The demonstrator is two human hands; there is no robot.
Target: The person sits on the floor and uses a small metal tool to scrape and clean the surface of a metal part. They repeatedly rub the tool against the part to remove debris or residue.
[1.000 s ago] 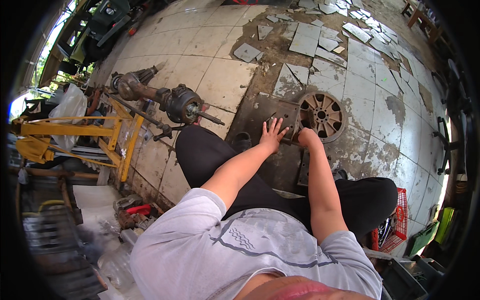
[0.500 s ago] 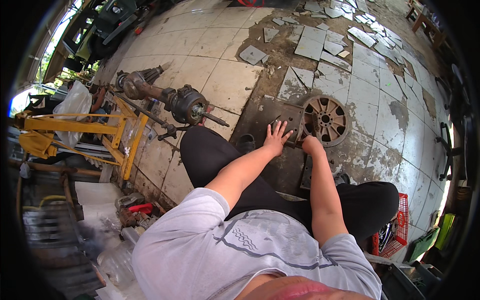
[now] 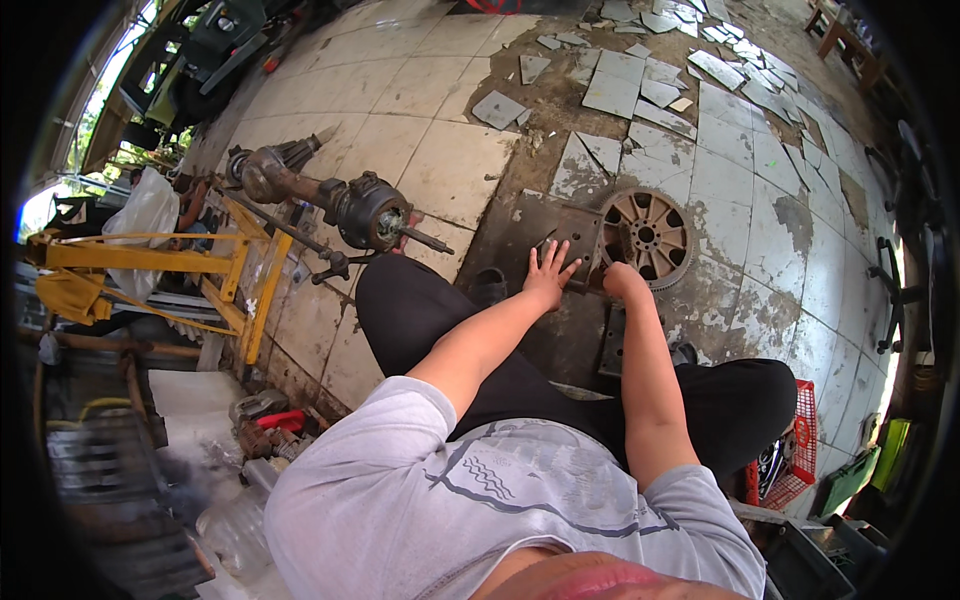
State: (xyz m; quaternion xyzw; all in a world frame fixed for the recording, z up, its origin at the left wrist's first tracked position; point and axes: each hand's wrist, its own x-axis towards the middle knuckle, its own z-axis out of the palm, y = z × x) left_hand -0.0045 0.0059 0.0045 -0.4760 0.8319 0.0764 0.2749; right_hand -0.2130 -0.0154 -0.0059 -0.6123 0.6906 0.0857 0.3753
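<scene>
- The left hand [image 3: 548, 272] lies flat with fingers spread, grasping nothing, pressing down on a dark metal plate [image 3: 560, 232] on the floor.
- The right hand [image 3: 618, 280] is curled closed at the near edge of a round, rusty toothed wheel [image 3: 646, 236]; it seems to grip something small there, but what it holds is hidden.
- The wheel lies flat on the broken tile floor [image 3: 450, 160], just beside the plate and touching or nearly touching it, right in front of the seated person's knees.
- The step in hand looks like steadying the plate while the right hand works at the wheel's rim.
- The next move likely calls for keeping the left palm firm and for a careful pull or turn at the rim, with fingers clear of the teeth.
- To the left, well apart, lie a rusty axle assembly [image 3: 345, 200] and a yellow steel frame [image 3: 160, 262].
</scene>
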